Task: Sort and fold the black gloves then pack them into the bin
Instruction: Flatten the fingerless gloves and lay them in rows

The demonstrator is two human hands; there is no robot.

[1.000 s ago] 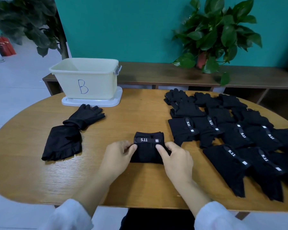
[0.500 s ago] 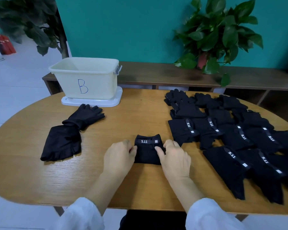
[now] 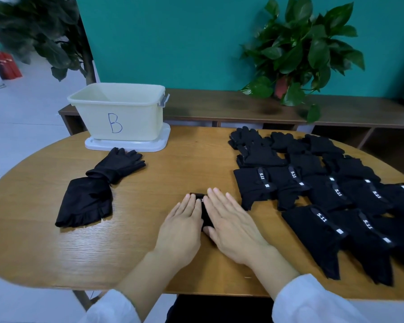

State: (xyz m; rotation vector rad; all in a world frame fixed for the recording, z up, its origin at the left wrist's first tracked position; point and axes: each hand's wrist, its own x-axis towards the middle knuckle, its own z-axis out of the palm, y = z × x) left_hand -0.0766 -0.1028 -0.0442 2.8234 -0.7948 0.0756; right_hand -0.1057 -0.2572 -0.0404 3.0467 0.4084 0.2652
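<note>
A person in white sleeves (image 3: 313,301) presses both hands flat, fingers straight and close together, onto a small folded black glove (image 3: 205,215) near the front middle of an oval wooden table (image 3: 44,248). The left hand (image 3: 181,226) and right hand (image 3: 231,223) lie side by side, palms down, and cover most of the bundle; only a dark strip shows between them, with a scrap of white lettering too hidden to read.

At about 2 o'clock from the hands, a spread of black gloves (image 3: 324,187) lies in overlapping rows across the right half of the table. Several carry a cuff band printed "5.11" in white beside a small white square tag; the marks on the farthest gloves are too small to make out.

At 10 o'clock lies a separate long black glove (image 3: 98,185), fingers pointing toward the far edge, wide cuff toward the near edge. It carries no readable mark.

At 11 o'clock, at the table's far edge, stands the cream plastic bin (image 3: 135,120), open-topped, with a blue handwritten "B" on its front wall. It sits on a white lid (image 3: 126,144) laid flat beneath it, and a grey clip shows on its right end.

Behind the table a low wooden bench (image 3: 219,106) runs along a teal wall (image 3: 173,38), bearing a leafy green plant (image 3: 308,47) at 1 o'clock. A second, darker plant (image 3: 40,26) stands at far left over pale floor tiles (image 3: 26,108), near red objects (image 3: 6,66) that are too blurred to identify.
</note>
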